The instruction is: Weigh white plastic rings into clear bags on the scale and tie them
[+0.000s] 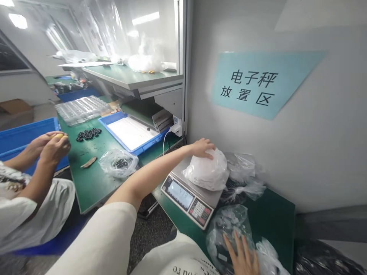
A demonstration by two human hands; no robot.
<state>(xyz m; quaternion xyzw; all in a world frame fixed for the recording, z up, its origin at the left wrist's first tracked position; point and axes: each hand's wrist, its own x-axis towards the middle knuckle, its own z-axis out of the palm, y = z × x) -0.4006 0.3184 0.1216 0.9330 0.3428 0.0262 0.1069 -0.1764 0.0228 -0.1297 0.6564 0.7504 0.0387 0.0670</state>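
Observation:
A full white plastic bag (208, 170) rests on the pan of an electronic scale (187, 196). The scale's display is lit with digits that look like 413. My left hand (203, 148) reaches across and grips the top left of this bag, fingers over it and thumb lower down. At the lower right, my right hand (243, 254) has its fingers spread over a clear plastic bag (228, 229) holding dark parts. Another clear bag (268, 254) lies just right of that hand. Behind the scale sit more clear bags (243, 172), some with dark contents.
On the left, another person's hands (56, 147) hold a small yellow item. Their green table (88, 179) carries black rings (88, 134), a blue tray (143, 147) and an open bag of dark parts (119, 163). A wall with a blue sign (266, 84) stands behind the scale.

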